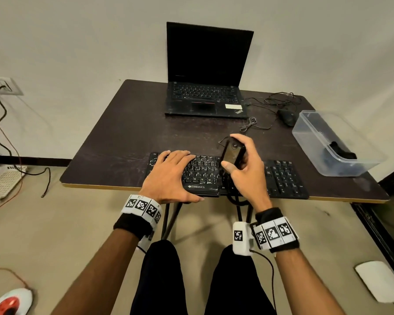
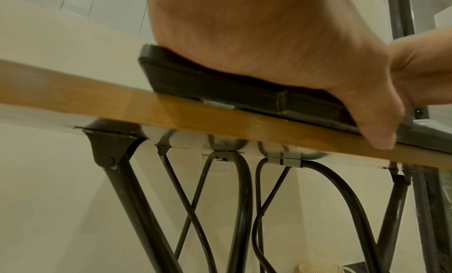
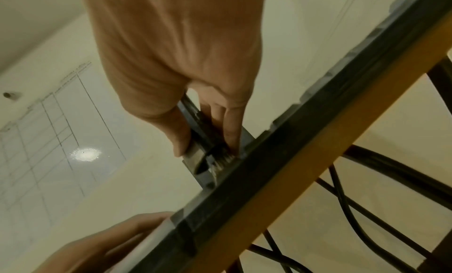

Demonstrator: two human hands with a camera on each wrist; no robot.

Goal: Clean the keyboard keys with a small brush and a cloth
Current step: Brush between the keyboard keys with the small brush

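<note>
Head view: I am in the brushing step; my right hand (image 1: pixel 243 169) grips the small brush (image 1: pixel 232 155) by its dark body, thumb on the near side, fingers curled behind, tip lowered to the middle keys of the keyboard (image 1: pixel 282 178); my left hand (image 1: pixel 171 176) lies flat with fingers straight on the left keys, thumb at the front edge, steadying it. The keyboard sits at the near edge of the table (image 1: pixel 123 133); open surface lies behind it up to the laptop (image 1: pixel 205 98); a clear plastic box (image 1: pixel 323 164) stands to the right, well apart. The cloth is not identifiable; a dark item inside the box may be it.

Left wrist view: my palm presses the keyboard's front rim, which sits just at the table edge; little margin remains.

Right wrist view: the bristles (image 3: pixel 221 161) touch the keys. Next move, in my judgement: short strokes along each row, light pressure, away from the near edge.
</note>
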